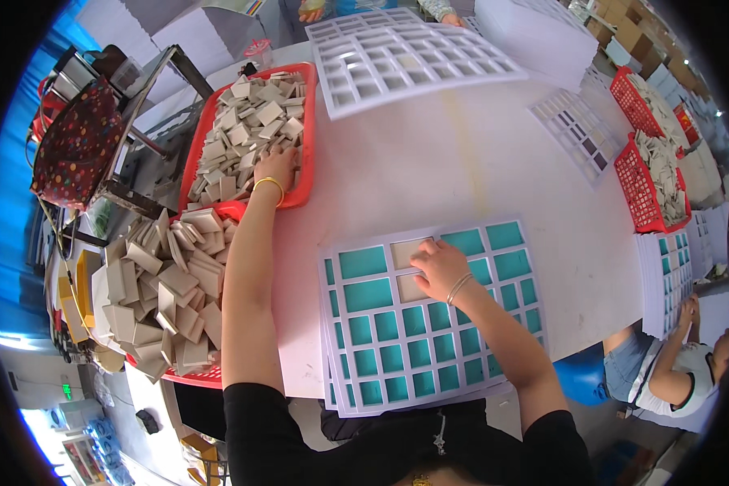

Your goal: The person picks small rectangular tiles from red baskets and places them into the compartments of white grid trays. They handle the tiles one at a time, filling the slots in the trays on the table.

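Note:
My left hand point(276, 168) reaches into a red plastic basket point(310, 121) heaped with flat beige rectangular pieces point(239, 134). Its fingers are somewhat spread over the pieces by the basket's right side, their tips partly hidden. In front of me lies a white grid board point(454, 306), its rectangular cells showing teal. Two neighbouring cells in its upper middle have a beige piece each, an upper piece point(405, 253) and a lower piece point(409, 288). My right hand point(443, 271) bends over them, with its fingers curled at the upper piece's edge.
A second red basket point(219, 374) of larger beige pieces stands at near left. White grid panels point(413, 65) lie across the table, near another person's hand point(452, 19). At right are red baskets point(636, 190), a smaller grid point(575, 130) and a seated person point(664, 377).

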The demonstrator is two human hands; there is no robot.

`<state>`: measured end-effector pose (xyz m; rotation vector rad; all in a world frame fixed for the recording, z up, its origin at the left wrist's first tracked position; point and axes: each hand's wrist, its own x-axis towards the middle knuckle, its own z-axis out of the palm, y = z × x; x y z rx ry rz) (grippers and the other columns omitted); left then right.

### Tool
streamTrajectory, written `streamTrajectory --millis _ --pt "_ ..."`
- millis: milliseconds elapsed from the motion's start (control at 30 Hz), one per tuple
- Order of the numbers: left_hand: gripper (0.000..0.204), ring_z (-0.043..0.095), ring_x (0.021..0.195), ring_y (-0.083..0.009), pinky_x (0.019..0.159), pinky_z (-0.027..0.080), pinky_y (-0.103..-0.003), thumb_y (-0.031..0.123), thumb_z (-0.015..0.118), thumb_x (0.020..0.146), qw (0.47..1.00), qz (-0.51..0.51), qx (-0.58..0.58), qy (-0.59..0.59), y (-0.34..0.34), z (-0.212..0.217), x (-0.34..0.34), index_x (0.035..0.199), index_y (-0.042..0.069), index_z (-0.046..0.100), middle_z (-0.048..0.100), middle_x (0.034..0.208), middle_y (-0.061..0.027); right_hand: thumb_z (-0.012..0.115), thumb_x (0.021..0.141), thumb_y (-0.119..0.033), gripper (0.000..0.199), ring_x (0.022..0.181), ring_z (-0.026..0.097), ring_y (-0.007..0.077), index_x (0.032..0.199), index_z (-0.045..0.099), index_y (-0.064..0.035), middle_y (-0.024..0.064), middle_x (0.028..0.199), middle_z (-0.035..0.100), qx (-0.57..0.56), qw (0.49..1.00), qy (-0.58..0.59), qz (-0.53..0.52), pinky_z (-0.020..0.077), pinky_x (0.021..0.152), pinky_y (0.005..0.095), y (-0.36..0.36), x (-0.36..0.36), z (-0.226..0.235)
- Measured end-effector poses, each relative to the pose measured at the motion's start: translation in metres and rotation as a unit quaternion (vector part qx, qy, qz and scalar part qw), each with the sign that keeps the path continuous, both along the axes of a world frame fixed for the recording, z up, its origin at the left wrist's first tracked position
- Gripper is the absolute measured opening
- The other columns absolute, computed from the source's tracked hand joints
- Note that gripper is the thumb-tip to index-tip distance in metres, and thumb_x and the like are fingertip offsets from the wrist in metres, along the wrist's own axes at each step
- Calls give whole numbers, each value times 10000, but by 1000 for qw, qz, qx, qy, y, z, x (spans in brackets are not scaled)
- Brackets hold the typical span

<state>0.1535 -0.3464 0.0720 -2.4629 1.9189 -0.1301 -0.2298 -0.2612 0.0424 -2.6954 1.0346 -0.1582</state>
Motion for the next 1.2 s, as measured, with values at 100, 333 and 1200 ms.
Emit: streamTrajectory --millis 100,333,1200 --pt "258 577 1040 -370 880 476 -454 191 466 921 997 -5 -58 55 -2 -8 13 1163 161 549 557 1198 -160 683 735 -214 173 990 554 251 890 677 -135 86 1059 559 10 1000 -6 -4 498 792 382 0 1 1" --pt "228 646 835 -295 768 536 -405 124 545 857 915 99 -315 234 17 13 3 1080 79 533 596 1065 -142 676 736 -208 173 993 556 253 889 682 -128 87 1059 566 -7 1000 -13 -6 492 813 385 4 1 -4" --pt "400 638 884 -202 642 550 -298 123 615 885 565 13 10 825 229 7 -216 1248 25 478 568 1092 -90 701 807 -99 210 675 581 93 965 606 3 33 841 636 442 840 -311 -49 469 556 222 47 -22 48"
